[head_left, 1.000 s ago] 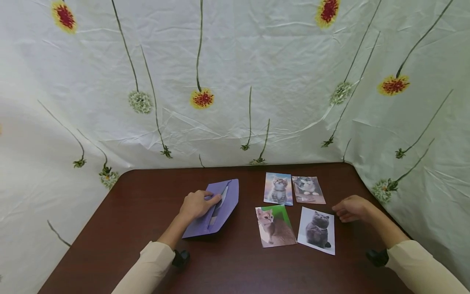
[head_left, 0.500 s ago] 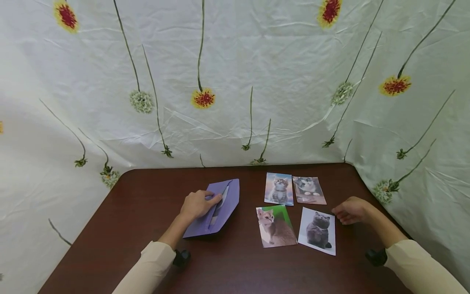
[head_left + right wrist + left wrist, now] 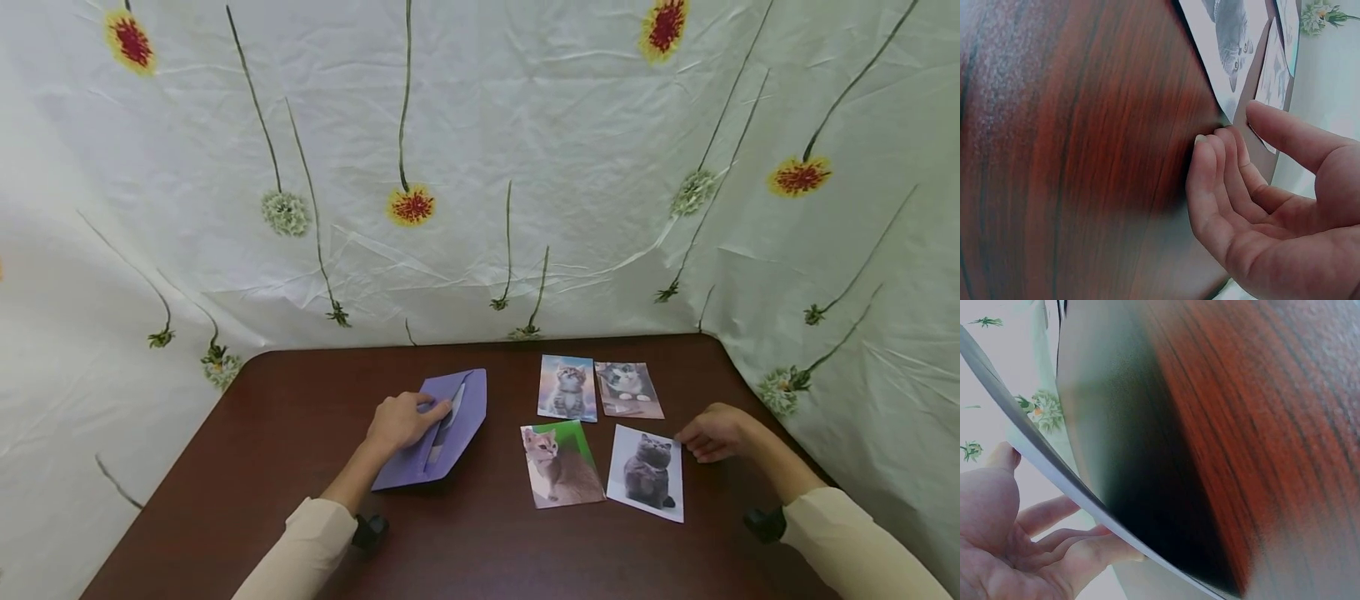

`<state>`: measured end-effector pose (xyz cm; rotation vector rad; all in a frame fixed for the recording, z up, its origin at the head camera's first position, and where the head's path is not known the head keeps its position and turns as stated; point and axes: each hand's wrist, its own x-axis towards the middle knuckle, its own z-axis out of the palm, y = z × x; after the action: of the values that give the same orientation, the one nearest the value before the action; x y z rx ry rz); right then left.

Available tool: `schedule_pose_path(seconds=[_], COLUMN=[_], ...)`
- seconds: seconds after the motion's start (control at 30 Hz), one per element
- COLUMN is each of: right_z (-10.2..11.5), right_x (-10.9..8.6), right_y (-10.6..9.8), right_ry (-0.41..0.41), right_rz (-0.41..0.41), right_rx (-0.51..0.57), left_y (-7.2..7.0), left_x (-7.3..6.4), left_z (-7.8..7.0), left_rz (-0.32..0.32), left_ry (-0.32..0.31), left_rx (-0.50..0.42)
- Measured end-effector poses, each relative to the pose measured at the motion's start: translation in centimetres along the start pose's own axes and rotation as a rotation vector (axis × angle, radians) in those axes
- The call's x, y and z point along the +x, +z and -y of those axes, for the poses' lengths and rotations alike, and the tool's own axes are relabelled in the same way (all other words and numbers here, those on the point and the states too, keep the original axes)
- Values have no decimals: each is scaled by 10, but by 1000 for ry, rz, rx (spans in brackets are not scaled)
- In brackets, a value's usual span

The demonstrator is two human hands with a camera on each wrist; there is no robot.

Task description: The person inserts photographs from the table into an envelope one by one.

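Note:
My left hand (image 3: 401, 422) holds a purple envelope (image 3: 468, 417) whose flap is unfolded, with the thumb on top at its opening and fingers behind it. A pale insert (image 3: 435, 452) shows inside. In the left wrist view, the envelope (image 3: 1082, 490) rises tilted from the table in front of the curled fingers. My right hand (image 3: 717, 433) has its fingertips right at the upper right corner of a grey-cat photo (image 3: 625, 479). The right wrist view shows that photo's corner between thumb and forefinger, which stand slightly apart.
Beside the grey-cat photo lies a tan-cat photo (image 3: 570, 483) with a green corner. Behind them are a tabby-kitten photo (image 3: 567, 387) and a grey-and-white cat photo (image 3: 628, 389). The dark wooden table (image 3: 300, 433) ends at a white flowered cloth (image 3: 465, 125).
My right hand has shifted slightly left and its fingertips have come up to the grey-cat photo's corner. The left hand and envelope have kept their place.

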<state>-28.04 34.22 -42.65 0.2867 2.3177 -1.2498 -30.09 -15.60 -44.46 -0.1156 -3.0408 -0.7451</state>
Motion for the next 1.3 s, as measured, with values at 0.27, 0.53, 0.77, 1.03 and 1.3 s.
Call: schedule_pose_path(seconds=[0.27,0.53,0.77,1.03,1.3], right_z=[3,3,1,1,5], right_x=[3,6,5,3,5], right_y=[3,5,3,-2,-3], right_ry=[17,20,4,28,55], right_rz=[-26,-36,-8,49,84], right_rx=[-46,-89,-70,60,116], left_y=[0,0,0,1,1], left_x=[-2,-1,-1,-1,-1], left_z=[1,1,1,1,0], left_rz=[-8,-14,-12,-18,-19], left_ry=[5,4,6,9,14], left_rx=[-13,-11,-13,-9,5])
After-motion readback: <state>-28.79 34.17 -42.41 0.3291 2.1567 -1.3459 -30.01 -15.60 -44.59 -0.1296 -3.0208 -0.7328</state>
